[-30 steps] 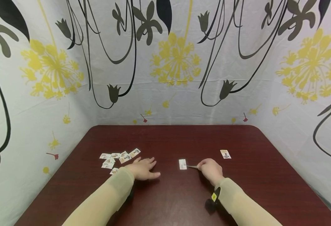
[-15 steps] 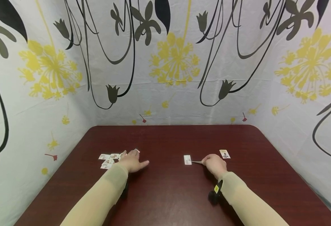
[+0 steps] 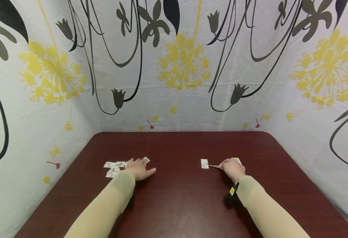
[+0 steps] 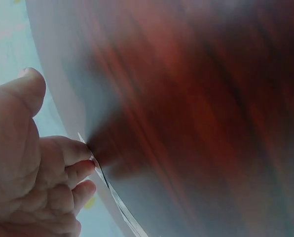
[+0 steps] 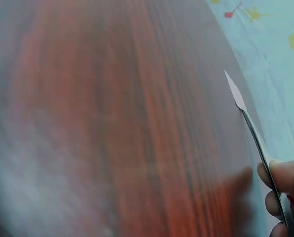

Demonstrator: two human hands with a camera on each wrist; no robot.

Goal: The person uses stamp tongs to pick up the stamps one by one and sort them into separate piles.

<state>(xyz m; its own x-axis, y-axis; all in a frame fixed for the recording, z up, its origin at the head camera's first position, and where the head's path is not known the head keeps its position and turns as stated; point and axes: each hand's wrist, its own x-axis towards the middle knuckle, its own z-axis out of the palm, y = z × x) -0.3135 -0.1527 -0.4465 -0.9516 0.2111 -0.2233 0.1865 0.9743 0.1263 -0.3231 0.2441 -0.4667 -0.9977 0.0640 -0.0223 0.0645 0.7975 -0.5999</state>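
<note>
My right hand (image 3: 234, 170) pinches slim metal tweezers (image 3: 215, 166), their tips holding a small card (image 3: 204, 164). In the right wrist view the tweezers (image 5: 258, 138) slant up from my fingers (image 5: 282, 180), and the card (image 5: 234, 93) shows as a thin pale shape at their tips. Another card (image 3: 237, 159) lies partly hidden behind my right hand. On the left side, my left hand (image 3: 139, 169) rests with spread fingers on several small cards (image 3: 113, 172). In the left wrist view the fingertips of my left hand (image 4: 43, 173) touch cards (image 4: 125, 210) seen edge-on.
The dark red table (image 3: 174, 198) has rounded far corners. A patterned white cloth (image 3: 174, 99) hangs behind it and on both sides. One card (image 3: 146, 159) shows just beyond my left fingers.
My right hand has moved right and away from me with the tweezers and card, now partly covering the right-hand card. My left hand has shifted left and forward onto the cards.
</note>
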